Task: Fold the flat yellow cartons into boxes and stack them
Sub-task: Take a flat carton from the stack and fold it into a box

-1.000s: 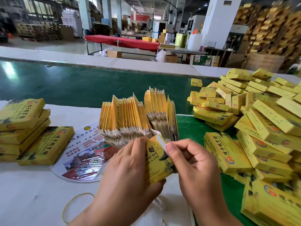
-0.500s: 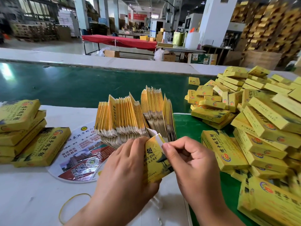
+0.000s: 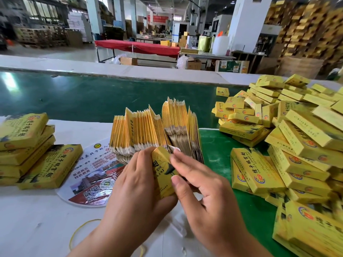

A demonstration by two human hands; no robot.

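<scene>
Just in front of the upright bundle of flat cartons (image 3: 156,132), a yellow carton (image 3: 163,175) is gripped by the left hand (image 3: 137,184), while its white flap (image 3: 174,149) is pinched by the right hand (image 3: 206,190).

I see printed card on the carton (image 3: 163,175), yellow w/ a slight sheen. Flat cartons (image 3: 154,132) at 12 o'clock show raw whitish-grey card edges. Boxes (image 3: 306,138) at 3 o'clock: same semi-gloss card. Belt (image 3: 92,97) at 11 looks like smooth, shiny green plastic. Flyer (image 3: 92,175) at 9 is glossy and reflective. Table (image 3: 37,219) looks matt white.
</scene>
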